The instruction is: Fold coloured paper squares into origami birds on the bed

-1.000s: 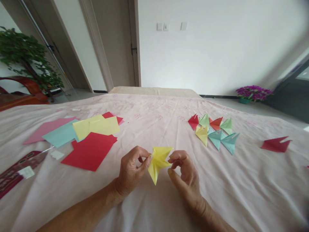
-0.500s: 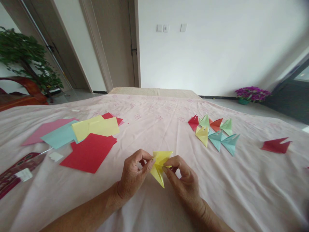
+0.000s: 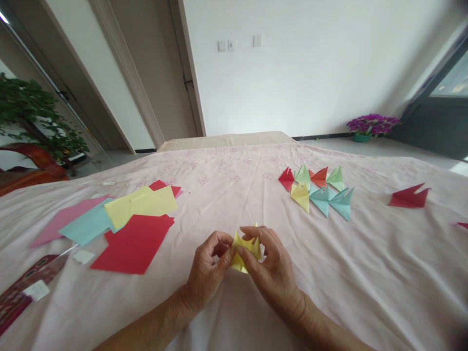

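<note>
A partly folded piece of yellow origami paper (image 3: 239,263) is held between my two hands, low over the middle of the cloth. My left hand (image 3: 212,263) pinches its left edge between thumb and forefinger. From the right, my right hand (image 3: 268,265) grips it, the thumb pressing on the near face and the fingers curled over the far side. Part of the paper is hidden behind the fingers. Pointed corners stick up above my thumbs.
Loose sheets lie to the left: red (image 3: 135,243), yellow (image 3: 141,204), blue (image 3: 87,226) and pink (image 3: 66,219). A dark red patterned object (image 3: 22,287) is at the left edge. Several folded paper pieces (image 3: 318,195) stand right of centre, with a red folded piece (image 3: 409,197) farther right.
The yellow paper has turned and now looks more compact, its lower point no longer showing. My right hand has moved over it, thumb in front. The whole view has tilted slightly.
</note>
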`<state>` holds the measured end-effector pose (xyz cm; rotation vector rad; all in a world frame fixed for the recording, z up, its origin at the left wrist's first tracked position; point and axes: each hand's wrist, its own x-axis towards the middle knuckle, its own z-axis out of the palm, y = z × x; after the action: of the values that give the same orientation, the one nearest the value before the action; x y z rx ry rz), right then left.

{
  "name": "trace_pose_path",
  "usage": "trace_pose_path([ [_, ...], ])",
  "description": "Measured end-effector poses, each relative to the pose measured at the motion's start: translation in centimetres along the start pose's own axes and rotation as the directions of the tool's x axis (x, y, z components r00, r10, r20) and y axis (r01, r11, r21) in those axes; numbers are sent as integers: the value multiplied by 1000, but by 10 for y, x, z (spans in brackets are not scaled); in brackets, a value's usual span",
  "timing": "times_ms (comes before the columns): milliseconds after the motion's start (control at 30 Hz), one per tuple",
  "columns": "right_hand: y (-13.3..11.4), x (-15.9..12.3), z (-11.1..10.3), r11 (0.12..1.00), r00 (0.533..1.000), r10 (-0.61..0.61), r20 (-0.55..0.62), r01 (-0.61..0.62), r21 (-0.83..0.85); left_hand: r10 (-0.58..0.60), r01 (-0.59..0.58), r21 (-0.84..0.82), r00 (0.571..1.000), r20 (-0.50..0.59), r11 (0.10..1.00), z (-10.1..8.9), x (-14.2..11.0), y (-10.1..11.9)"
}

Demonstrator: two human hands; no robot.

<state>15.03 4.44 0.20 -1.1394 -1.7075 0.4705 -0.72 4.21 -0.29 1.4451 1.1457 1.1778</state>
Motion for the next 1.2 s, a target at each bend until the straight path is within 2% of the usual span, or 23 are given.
trace_pose_path([
  [167,-5,1,1,999,999,33,20,-33,-26,17,-17,-27,1000,7,999,1,-2,1],
  [300,-8,3,2,998,1000,13,18,-12,-64,19,-18,-89,1000,8,996,1,-3,1],
  [500,-6,3,7,994,1000,-22,15,24,-110,27,-22,49,994,-110,999,3,-1,1],
  [633,-3,2,10,994,999,-42,2,41,-103,48,-38,75,989,-140,996,3,-1,0],
  [767,-3,2,9,996,1000,-17,17,18,-90,46,-42,28,991,-124,999,2,-1,-1],
  [933,-8,3,8,991,999,-32,18,34,-126,-17,14,-28,993,-114,1000,3,-2,-1],
  [1067,-11,4,8,991,999,-49,13,50,-121,12,-11,12,988,-153,1000,4,-2,2],
  [1200,-12,3,8,998,1000,-7,16,8,-65,34,-38,-33,991,-132,999,3,-2,6],
])
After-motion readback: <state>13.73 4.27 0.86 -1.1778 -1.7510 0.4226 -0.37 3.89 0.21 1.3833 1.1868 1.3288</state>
